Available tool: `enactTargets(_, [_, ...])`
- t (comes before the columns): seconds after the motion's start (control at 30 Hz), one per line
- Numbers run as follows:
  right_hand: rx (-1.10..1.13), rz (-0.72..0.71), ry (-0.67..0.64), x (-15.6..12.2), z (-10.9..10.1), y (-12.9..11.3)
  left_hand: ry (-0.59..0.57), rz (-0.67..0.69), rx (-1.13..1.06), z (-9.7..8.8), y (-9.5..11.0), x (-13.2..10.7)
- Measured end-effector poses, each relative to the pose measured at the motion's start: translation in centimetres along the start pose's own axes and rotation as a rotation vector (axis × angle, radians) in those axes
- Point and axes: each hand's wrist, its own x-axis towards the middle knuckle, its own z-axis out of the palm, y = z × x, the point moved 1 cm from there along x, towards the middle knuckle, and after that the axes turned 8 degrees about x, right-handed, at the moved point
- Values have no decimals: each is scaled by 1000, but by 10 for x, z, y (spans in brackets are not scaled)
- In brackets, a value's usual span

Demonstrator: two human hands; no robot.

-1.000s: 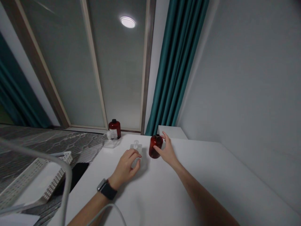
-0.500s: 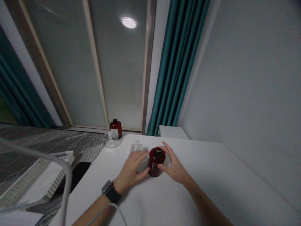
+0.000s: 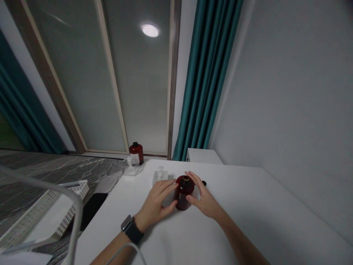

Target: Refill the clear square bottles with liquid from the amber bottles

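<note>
A dark red-brown bottle [image 3: 184, 193] without a cap stands upright on the white table [image 3: 176, 235], its round mouth facing up. My left hand [image 3: 156, 201] is curved against its left side, with fingertips and thumb on the glass. From the other side my right hand [image 3: 206, 201] holds it, fingers at the shoulder and thumb at the front. Just behind my right fingers a small black object [image 3: 204, 183], perhaps a cap, shows in part. A clear square container with a round knob [image 3: 160, 174] sits beyond my left hand.
At the table's far left corner are another red-brown bottle [image 3: 136, 154] with a black cap and a white label, and a second clear container [image 3: 131, 169]. A white perforated basket [image 3: 30, 208] lies lower left, behind a grey curved tube [image 3: 78, 217]. A wall [image 3: 298, 92] bounds the right.
My right hand has shifted slightly and its fingers have closed in on the bottle; the small black object behind it now shows. My left fingers lie closer around the bottle. The view has tilted slightly.
</note>
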Motion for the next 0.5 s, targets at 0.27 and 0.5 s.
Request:
enactTargets(0.27, [-153, -23, -9, -3, -8, 5, 1, -4, -13, -4, 3, 3])
enactTargets(0.5, [-371, -99, 78, -8, -33, 18, -8, -7, 9, -4, 2, 1])
